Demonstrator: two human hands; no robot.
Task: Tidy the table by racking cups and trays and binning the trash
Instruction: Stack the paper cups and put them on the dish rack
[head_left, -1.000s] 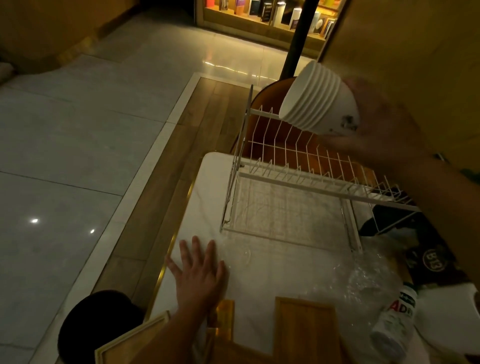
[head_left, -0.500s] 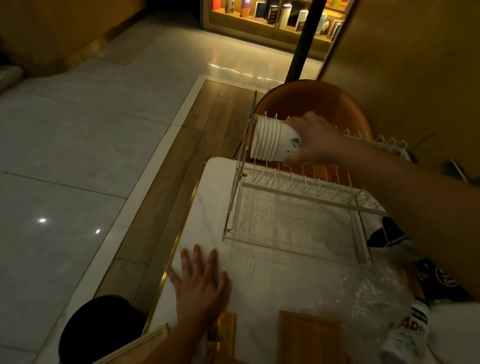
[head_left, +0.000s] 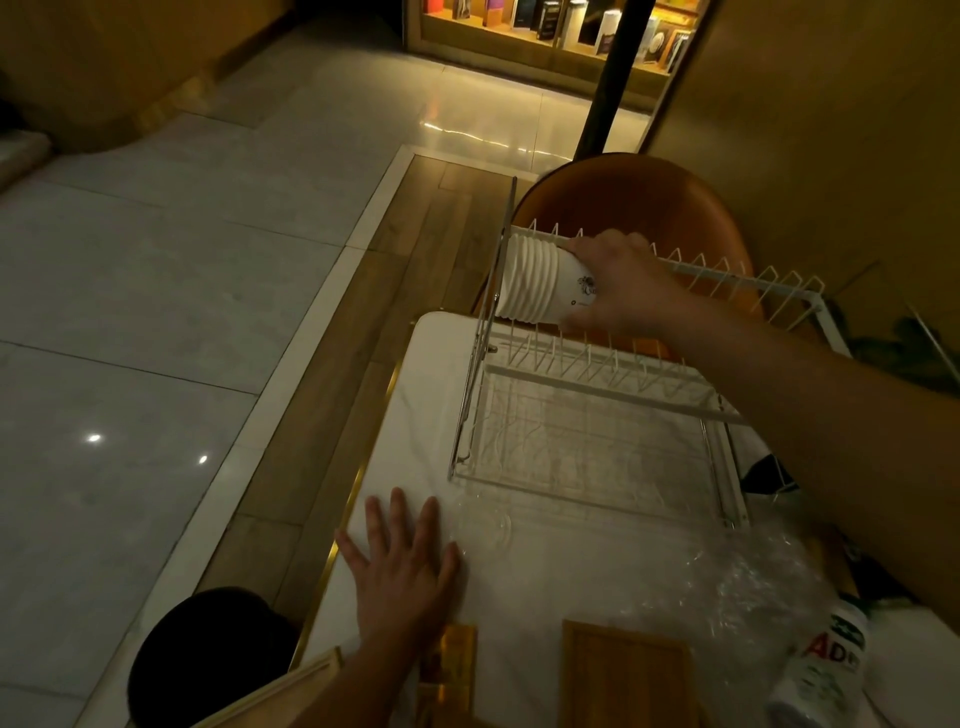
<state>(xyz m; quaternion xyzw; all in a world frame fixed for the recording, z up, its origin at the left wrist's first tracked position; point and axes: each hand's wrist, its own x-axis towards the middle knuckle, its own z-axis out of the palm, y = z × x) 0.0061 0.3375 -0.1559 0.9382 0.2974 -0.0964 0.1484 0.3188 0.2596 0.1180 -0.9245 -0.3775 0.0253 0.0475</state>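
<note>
1. White marble table (head_left: 545, 582): task looks early, most things are unsorted.
2. Rack (head_left: 602, 387) stands at the table's far end. Lower tier looks bare and nothing is seated on the upper tier yet.
3. Dark round thing (head_left: 208, 654) on the floor, near left. Maybe the bin, too dim to tell.
4. Tray (head_left: 628, 675) of wood at the near edge, second tray (head_left: 291, 686) cut off at the bottom. Neither is racked.
5. Wrap (head_left: 753, 582), clear plastic, lies crumpled on the table's right side, not binned. Dark items beyond the right forearm are hidden, can't name them.
6. Cups (head_left: 535, 283): nested stack on its side at the rack's upper tier, rims toward the left end frame. Can't tell whether it rests on the prongs.
7. Bottle (head_left: 826, 670) lies beside the wrap, partly cut off, not binned.
8. Right hand (head_left: 623, 286) has its fingers wrapped round the base end of the cups. Left hand (head_left: 405, 566) lies flat on the table near the edge, fingers spread, holding nothing.
9. Faint clear round item (head_left: 488, 525) just beside the left hand, hard to make out.
</note>
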